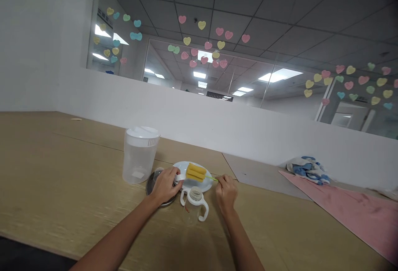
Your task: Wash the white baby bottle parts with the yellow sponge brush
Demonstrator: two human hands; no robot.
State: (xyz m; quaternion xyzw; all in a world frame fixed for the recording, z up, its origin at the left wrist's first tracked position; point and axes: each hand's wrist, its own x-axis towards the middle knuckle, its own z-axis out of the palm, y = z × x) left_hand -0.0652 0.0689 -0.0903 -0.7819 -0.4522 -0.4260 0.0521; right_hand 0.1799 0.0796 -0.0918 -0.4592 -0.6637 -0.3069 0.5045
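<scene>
My right hand (226, 194) is closed on the thin green handle of a yellow sponge bottle brush (195, 172). The brush head lies level over a white oval plate (203, 186). At the left, my left hand (168, 186) pinches a small white piece (180, 177) beside the sponge; it looks like a bottle collar, but fingers hide part of it. Below the plate and between my hands stands a clear baby bottle (192, 208), upright and uncapped, with two white side handles. Under my left hand sits a dark round dish (150, 184), partly covered, with a small clear item on it.
A tall clear pitcher (139, 159) with a white lid stands to the left. On the far right are a pink cloth (351, 208) and a crumpled blue-and-white cloth (307, 170). A white wall (202, 113) with a window above borders the brown table (77, 188).
</scene>
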